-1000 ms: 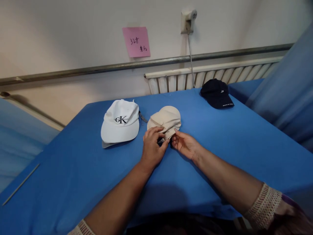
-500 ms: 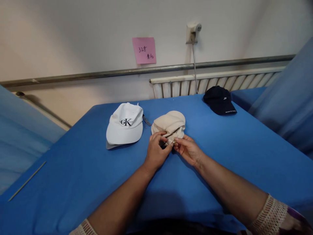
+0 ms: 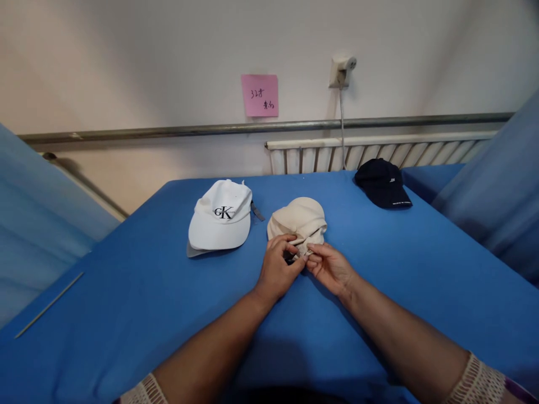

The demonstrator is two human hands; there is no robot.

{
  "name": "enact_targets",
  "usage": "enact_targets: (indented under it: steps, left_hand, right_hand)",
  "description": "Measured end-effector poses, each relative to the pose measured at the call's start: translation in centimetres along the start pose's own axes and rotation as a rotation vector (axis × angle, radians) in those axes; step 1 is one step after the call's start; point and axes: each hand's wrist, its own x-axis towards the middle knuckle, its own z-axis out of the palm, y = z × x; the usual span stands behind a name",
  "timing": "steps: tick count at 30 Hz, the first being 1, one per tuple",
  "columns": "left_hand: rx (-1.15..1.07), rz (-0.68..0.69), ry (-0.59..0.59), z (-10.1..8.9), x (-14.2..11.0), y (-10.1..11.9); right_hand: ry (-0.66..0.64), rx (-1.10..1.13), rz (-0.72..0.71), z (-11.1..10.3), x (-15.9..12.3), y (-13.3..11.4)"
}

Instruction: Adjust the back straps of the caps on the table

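Note:
A beige cap (image 3: 298, 217) lies in the middle of the blue-covered table (image 3: 177, 314), its near edge bunched between both hands. My left hand (image 3: 280, 262) grips that near edge from the left, fingers bent and thumb tip close to my other hand. From the right, my right hand (image 3: 330, 268) pinches the cap's strap near a small metal buckle; the exact hold is partly hidden by the fingers. To the left of the beige cap sits a white cap (image 3: 221, 216) with black letters, its grey strap sticking out on the right.
A dark navy cap (image 3: 382, 182) rests at the back right. A thin stick (image 3: 49, 304) lies near the left edge. Blue curtains (image 3: 492, 191) hang at both sides. Behind are a metal rail (image 3: 177, 131), a white radiator (image 3: 379, 147), a pink note (image 3: 260, 95) and a plugged-in socket (image 3: 340, 72).
The view has shifted slightly, so everything sits a little lower and further right. Both hands stay on the beige cap's near edge, with only small finger movements.

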Motion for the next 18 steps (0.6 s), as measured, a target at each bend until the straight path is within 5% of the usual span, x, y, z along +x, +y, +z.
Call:
enact_targets:
  steps: [11, 18]
  left_hand:
    - [-0.025, 0.003, 0.013, 0.42, -0.15, -0.04]
    - [-0.135, -0.15, 0.057, 0.12, -0.02, -0.29]
  right_hand:
    - [0.082, 0.031, 0.009, -0.99, 0.68, 0.54]
    - [-0.057, 0.004, -0.038, -0.16, -0.18, 0.3]
